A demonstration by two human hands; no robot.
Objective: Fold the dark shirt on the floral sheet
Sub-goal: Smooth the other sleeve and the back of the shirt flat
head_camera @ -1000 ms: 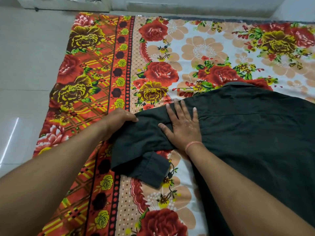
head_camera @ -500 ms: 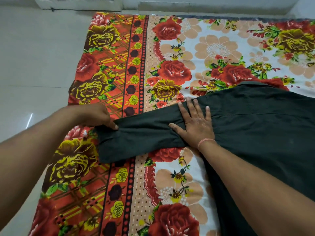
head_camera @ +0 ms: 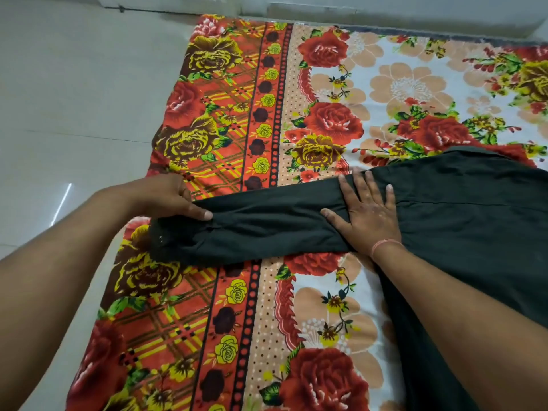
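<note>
The dark shirt [head_camera: 462,221] lies flat on the floral sheet [head_camera: 323,295], its body at the right. One long sleeve [head_camera: 261,229] stretches straight out to the left across the sheet's orange border. My left hand [head_camera: 169,197] grips the sleeve near its cuff, thumb on top of the cloth. My right hand [head_camera: 367,215] lies flat, fingers spread, pressing the sleeve where it joins the shoulder. A pink thread band circles that wrist.
Pale floor tiles [head_camera: 74,108] lie left of the sheet, whose left edge runs just beyond the cuff. A wall base [head_camera: 355,10] runs along the far side.
The sleeve was bunched and folded under near my left hand; that hand has pulled it out leftward until it lies straight. My right hand stayed pressed at the shoulder.
</note>
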